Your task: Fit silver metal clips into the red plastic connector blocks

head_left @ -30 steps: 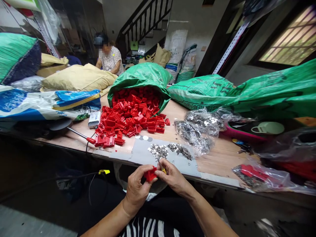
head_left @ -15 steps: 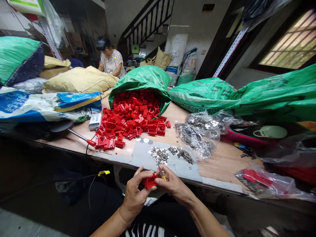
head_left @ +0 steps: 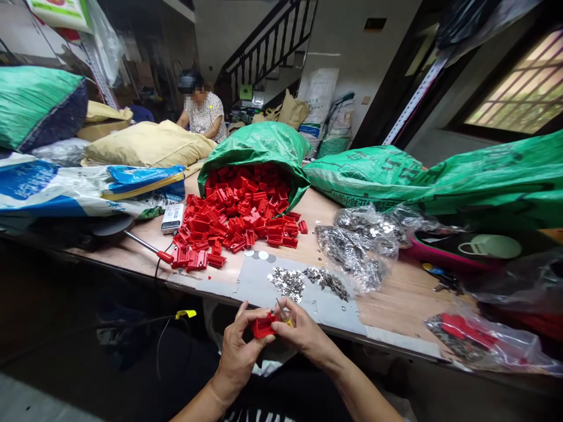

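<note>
Where the hands meet, at lower centre: the left hand point(head_left: 237, 343) pinches a red plastic part point(head_left: 264, 326) between thumb and fingers, in front of the near edge of the table point(head_left: 400, 300); the right hand point(head_left: 303, 333) grips a yellow-handled tool point(head_left: 288, 322), its thin metal tip pointing upward.
Red part and right thumb: the thumb lies against the part's right end; whether anything small sits between them is too fine to tell.
Good handling: best, I judge, to let the left fingers carry the part's weight and keep it level, so the right thumb can press without twisting it.
Tool in the palm: a light tuck seems wise, tip turned away from the left fingers; plastic this thin-walled would probably mark if the metal slipped.
Grey mat, centre of the frame: on the mat point(head_left: 255, 287) lie two loose heaps side by side, bright metal pieces point(head_left: 288, 284) and darker metal pieces point(head_left: 328, 282).
Red heap, left of centre: many similar red parts point(head_left: 220, 225) spill from a green sack point(head_left: 259, 140) onto bare wood.
Right of the frame: clear plastic bags point(head_left: 356, 249) of metal pieces, then a pale cup point(head_left: 492, 246) on its side.
Room, top of the frame: a seated co-worker point(head_left: 204, 114) at upper left, a stair railing point(head_left: 259, 53) behind, a barred window point(head_left: 523, 88) at upper right.
</note>
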Tool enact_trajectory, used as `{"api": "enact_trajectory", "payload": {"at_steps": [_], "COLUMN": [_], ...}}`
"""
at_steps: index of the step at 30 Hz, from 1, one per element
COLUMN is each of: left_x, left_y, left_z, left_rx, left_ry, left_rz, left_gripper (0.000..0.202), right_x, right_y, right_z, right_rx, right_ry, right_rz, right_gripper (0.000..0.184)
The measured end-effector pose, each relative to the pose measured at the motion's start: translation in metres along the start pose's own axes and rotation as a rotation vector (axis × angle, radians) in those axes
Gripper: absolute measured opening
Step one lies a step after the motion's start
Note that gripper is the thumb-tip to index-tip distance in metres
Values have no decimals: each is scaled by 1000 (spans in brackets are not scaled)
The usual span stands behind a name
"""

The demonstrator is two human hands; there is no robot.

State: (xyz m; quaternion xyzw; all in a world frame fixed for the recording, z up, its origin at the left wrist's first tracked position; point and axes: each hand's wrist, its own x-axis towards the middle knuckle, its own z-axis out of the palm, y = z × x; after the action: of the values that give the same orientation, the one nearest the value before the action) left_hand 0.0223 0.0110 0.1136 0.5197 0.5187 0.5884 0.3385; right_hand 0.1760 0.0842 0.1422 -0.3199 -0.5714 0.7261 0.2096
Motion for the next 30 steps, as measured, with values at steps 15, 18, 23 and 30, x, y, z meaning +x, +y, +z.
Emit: {"api": "enact_trajectory", "payload": {"at_steps": [15,18,23,30], "left_x": [14,15,17,22], "left_y": [7,6,7,15], "left_z": [-10,-11,-11,-7], "left_rx": [-292,-325,-466,-702], "left_ry": [215,209,196,181], "left_rz": [-252,-272,-307,-389], "left_gripper": [37,45,52,60], "right_x": [68,71,66,35], "right_y": [-34,-35,-41,-48], "right_z": [-21,-21,-23,-13], "right_rx": [-1397,-1397,-1359,-982], "right_ry": [376,367,372,224], "right_rz": [-57,-55,-85,-318], "right_gripper": [8,5,5,7]}}
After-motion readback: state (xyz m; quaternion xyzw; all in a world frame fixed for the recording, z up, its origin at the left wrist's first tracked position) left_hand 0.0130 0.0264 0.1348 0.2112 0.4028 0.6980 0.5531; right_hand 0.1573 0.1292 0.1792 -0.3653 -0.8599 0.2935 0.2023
